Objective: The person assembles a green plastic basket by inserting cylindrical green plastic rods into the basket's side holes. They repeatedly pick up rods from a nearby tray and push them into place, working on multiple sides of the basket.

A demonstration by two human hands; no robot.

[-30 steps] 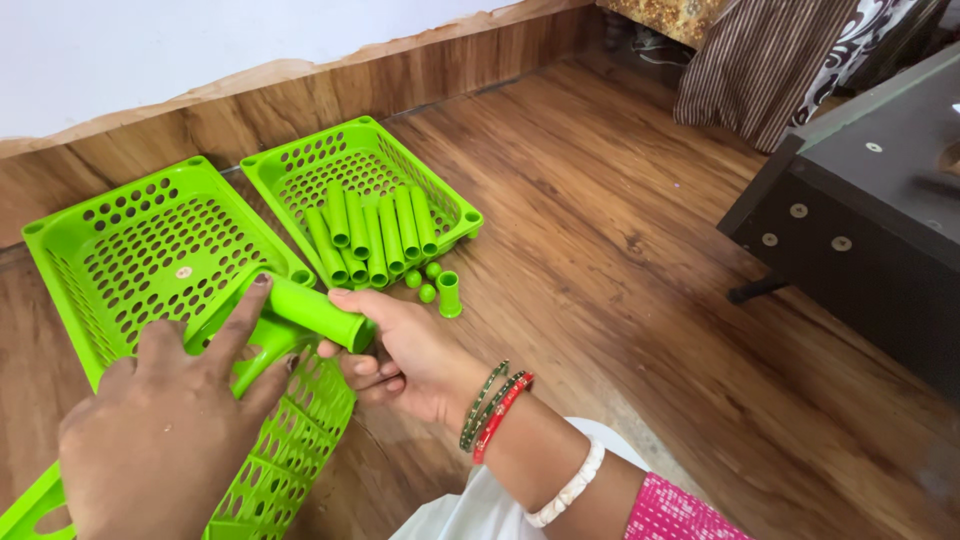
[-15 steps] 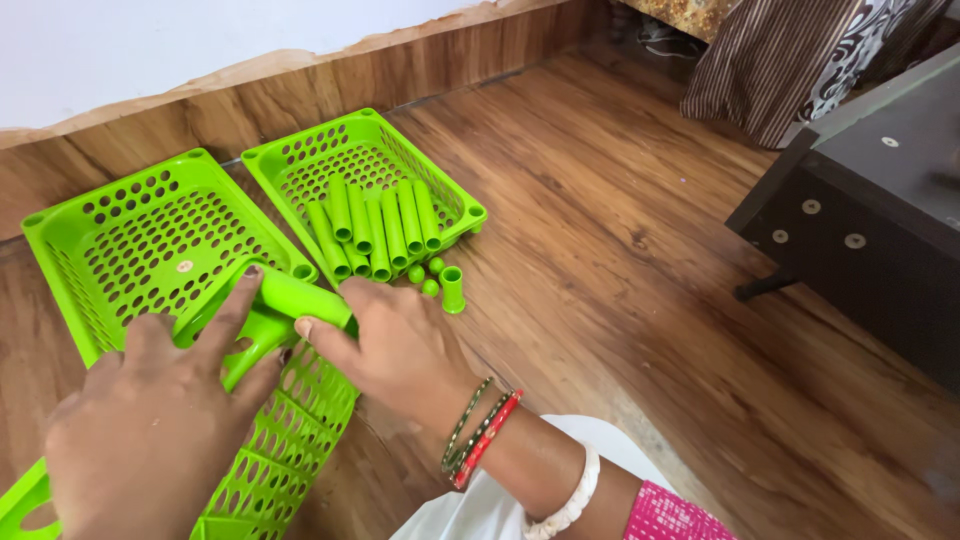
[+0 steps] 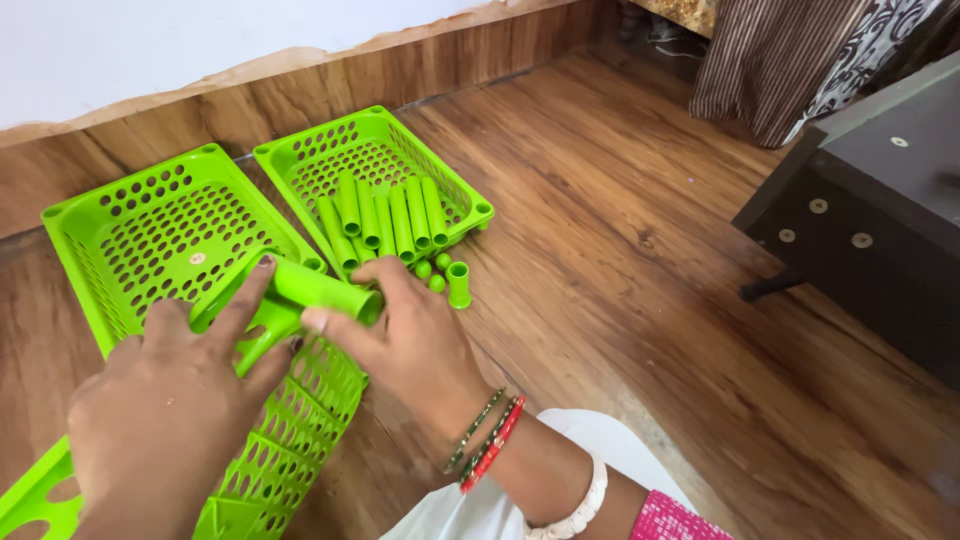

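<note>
Head view: both hands pinching one green tube (image 3: 322, 288) over the nearest basket (image 3: 290, 440). Right hand (image 3: 415, 345) gripping its end, left hand (image 3: 165, 400) fingers pressing its near side. More tubes (image 3: 385, 220) lying in the far tray (image 3: 375, 180), beyond the tube.

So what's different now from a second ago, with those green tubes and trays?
The right hand has slid left along the tube, from gripping its end to lying over it, pressing it towards the tray corner. The left hand still steadies that end. The two flat trays and the row of tubes have not moved.
</note>
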